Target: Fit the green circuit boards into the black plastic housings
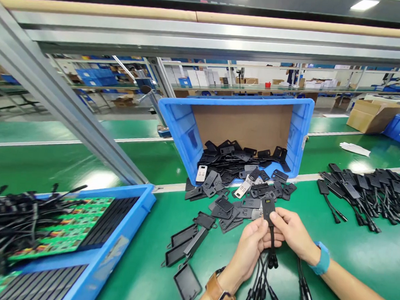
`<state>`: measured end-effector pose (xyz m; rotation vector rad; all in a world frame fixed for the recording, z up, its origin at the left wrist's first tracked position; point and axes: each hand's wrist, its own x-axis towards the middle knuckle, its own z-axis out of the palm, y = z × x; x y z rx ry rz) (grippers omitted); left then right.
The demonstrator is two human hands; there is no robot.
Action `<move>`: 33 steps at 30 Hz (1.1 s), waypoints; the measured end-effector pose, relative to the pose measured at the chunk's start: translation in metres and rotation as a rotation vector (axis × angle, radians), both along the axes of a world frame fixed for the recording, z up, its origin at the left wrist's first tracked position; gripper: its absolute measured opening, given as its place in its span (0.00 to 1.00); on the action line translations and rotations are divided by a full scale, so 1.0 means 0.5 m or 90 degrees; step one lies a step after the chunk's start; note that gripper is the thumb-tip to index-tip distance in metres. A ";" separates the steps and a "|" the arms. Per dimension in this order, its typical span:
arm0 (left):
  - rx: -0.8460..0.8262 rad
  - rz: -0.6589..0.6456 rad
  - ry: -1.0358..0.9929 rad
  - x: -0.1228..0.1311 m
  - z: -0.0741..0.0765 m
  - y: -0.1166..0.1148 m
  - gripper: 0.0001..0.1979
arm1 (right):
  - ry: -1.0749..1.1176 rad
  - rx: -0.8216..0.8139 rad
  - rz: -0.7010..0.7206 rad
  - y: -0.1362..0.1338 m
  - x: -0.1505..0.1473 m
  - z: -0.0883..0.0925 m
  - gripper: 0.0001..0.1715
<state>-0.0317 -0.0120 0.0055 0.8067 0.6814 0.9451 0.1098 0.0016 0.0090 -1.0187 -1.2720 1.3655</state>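
A small black controller case [267,211] with yellow markings at its top end is held upright between my two hands. My left hand [249,242] grips its lower left edge with thumb and fingers. My right hand [292,230] pinches it from the right, thumb on the front face. Black cables with round connectors [273,261] hang from the case below my fingers. Several more cable ends [261,291] lie under my hands, and another pair [305,290] rests beneath my right wrist. Flat black covers [226,212] are scattered just beyond my left hand.
A tipped blue crate [307,130] spills black covers onto the green bench. Open black housings [187,283] lie to the left. At far left, a blue tray [118,250] holds green circuit boards [66,222] and cables. Finished-looking cased cables [373,191] are piled right, near a white glove [355,149].
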 end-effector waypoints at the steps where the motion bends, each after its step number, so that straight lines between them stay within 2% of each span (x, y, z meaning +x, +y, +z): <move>1: 0.012 0.000 0.008 -0.001 0.002 0.000 0.20 | 0.014 0.005 -0.038 0.006 0.009 0.006 0.26; 3: 0.029 0.016 0.014 -0.005 0.006 0.002 0.21 | 0.076 -0.001 -0.102 0.027 0.040 0.016 0.26; 6: 0.048 0.067 0.023 -0.013 0.008 0.007 0.20 | 0.108 -0.036 -0.200 0.071 0.127 0.012 0.29; 8: 0.063 0.094 0.037 -0.016 0.007 0.009 0.20 | -0.037 -0.029 -0.310 0.104 0.204 -0.007 0.30; 10: 0.078 0.110 0.044 -0.017 0.003 0.011 0.19 | -0.324 0.003 -0.468 0.134 0.283 -0.034 0.34; 14: 0.132 0.147 0.097 -0.018 -0.008 0.019 0.17 | -0.502 -0.005 -0.569 0.169 0.396 -0.081 0.28; 17: 0.234 0.219 0.244 -0.033 -0.011 0.032 0.14 | -0.590 -0.017 -0.610 0.172 0.430 -0.099 0.23; 19: 0.331 0.288 0.407 -0.054 -0.009 0.045 0.11 | -0.630 -0.009 -0.625 0.171 0.432 -0.104 0.26; 21: 0.428 0.361 0.576 -0.080 -0.008 0.061 0.10 | -0.679 0.048 -0.640 0.170 0.420 -0.102 0.30; 23: 0.487 0.423 0.702 -0.104 -0.010 0.077 0.11 | -0.726 0.151 -0.634 0.168 0.393 -0.093 0.30; 25: 0.499 0.458 0.762 -0.121 -0.015 0.091 0.12 | -0.743 0.263 -0.582 0.161 0.352 -0.076 0.27; 27: 0.493 0.461 0.776 -0.127 -0.021 0.097 0.12 | -0.727 0.351 -0.473 0.147 0.298 -0.054 0.21; 29: 0.501 0.438 0.771 -0.122 -0.025 0.096 0.10 | -0.710 0.417 -0.324 0.124 0.236 -0.033 0.18; 31: 0.522 0.408 0.763 -0.111 -0.027 0.089 0.09 | -0.709 0.441 -0.190 0.095 0.175 -0.019 0.17; 33: 0.542 0.380 0.756 -0.099 -0.029 0.081 0.09 | -0.728 0.435 -0.093 0.066 0.122 -0.013 0.19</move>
